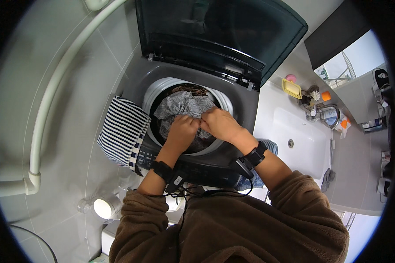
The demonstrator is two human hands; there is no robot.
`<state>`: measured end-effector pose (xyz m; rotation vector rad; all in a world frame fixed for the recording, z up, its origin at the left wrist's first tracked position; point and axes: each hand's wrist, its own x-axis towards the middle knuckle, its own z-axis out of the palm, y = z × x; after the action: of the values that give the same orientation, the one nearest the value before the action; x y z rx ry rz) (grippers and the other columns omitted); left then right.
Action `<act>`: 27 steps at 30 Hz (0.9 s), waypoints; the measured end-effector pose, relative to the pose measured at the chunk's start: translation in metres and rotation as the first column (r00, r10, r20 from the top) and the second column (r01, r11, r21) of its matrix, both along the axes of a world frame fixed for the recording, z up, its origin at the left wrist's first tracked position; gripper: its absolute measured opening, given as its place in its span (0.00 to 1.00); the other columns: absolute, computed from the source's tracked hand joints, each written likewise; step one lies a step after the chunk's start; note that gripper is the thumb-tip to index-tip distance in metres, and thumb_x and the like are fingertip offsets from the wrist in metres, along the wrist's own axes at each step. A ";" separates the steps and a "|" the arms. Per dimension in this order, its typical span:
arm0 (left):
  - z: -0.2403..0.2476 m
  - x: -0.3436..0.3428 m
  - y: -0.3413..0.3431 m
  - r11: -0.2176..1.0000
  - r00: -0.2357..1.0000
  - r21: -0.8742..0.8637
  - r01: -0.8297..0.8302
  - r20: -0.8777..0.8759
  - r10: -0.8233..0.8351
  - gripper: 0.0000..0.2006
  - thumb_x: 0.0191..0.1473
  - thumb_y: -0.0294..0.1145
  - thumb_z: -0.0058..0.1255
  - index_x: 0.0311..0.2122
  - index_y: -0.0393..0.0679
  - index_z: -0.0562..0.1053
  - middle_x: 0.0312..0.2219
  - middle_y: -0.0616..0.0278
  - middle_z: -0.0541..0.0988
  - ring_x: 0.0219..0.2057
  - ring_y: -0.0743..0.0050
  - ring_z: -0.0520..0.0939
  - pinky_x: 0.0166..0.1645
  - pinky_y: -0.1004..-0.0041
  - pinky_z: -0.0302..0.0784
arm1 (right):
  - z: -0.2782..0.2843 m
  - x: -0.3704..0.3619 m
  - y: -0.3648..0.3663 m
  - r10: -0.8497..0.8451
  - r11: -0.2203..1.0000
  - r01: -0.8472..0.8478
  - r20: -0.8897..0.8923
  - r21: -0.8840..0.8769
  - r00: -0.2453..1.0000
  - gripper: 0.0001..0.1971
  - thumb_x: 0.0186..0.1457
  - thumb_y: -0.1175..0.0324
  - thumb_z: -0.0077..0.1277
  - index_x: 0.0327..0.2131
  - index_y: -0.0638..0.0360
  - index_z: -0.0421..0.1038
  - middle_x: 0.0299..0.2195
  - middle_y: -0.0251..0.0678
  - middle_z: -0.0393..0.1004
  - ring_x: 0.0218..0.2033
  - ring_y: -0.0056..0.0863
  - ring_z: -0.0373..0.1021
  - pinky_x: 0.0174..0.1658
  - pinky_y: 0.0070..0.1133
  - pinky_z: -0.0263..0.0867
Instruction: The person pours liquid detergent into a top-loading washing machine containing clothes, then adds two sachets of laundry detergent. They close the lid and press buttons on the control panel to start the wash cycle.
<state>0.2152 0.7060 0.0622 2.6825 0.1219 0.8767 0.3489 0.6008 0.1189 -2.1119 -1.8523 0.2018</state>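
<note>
Both fists closed on crumpled grey patterned cloth [184, 107] inside round drum of dark grey top-loading washing machine [245, 98]: left hand [182, 131] beside right hand [219, 122], knuckles touching; striped fabric [120, 129] draped over machine's left edge

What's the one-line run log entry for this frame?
left hand: gripping grey cloth | right hand: gripping same cloth | site: washer drum, lid up

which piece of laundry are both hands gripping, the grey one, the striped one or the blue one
The grey patterned cloth inside the washer drum: the left hand and right hand both clutch it. The striped cloth and blue denim hang untouched over the washer's edges.
</note>
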 end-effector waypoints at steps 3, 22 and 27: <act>-0.003 -0.002 0.001 0.999 0.998 0.021 0.036 -0.054 -0.034 0.01 0.41 0.23 0.47 0.24 0.41 0.70 0.20 0.60 0.71 0.29 0.61 0.74 0.38 0.67 0.70 | -0.015 0.002 -0.002 -0.109 0.994 0.108 -0.350 -0.022 0.931 0.10 0.49 0.67 0.51 0.24 0.66 0.73 0.22 0.51 0.73 0.28 0.46 0.72 0.32 0.33 0.68; -0.022 0.022 0.003 -0.328 0.920 -0.924 0.198 0.059 0.389 0.19 0.62 0.44 0.39 0.38 0.34 0.70 0.30 0.61 0.77 0.29 0.78 0.79 0.34 0.75 0.78 | -0.066 0.032 -0.009 -0.327 0.887 0.463 -0.706 0.001 0.628 0.07 0.56 0.75 0.48 0.31 0.70 0.74 0.21 0.42 0.74 0.19 0.23 0.69 0.26 0.18 0.67; -0.034 0.044 -0.011 -0.501 0.869 -0.792 0.349 0.072 0.490 0.21 0.63 0.46 0.36 0.41 0.34 0.68 0.34 0.56 0.77 0.34 0.66 0.81 0.41 0.67 0.79 | -0.080 0.036 -0.008 -0.384 0.894 0.429 -0.715 -0.129 0.584 0.08 0.55 0.76 0.45 0.35 0.69 0.74 0.25 0.45 0.76 0.26 0.27 0.72 0.33 0.21 0.68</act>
<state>0.2593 0.6946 0.0284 0.4087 0.6722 0.7078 0.3852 0.5930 0.0393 -1.9249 -0.8613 0.7440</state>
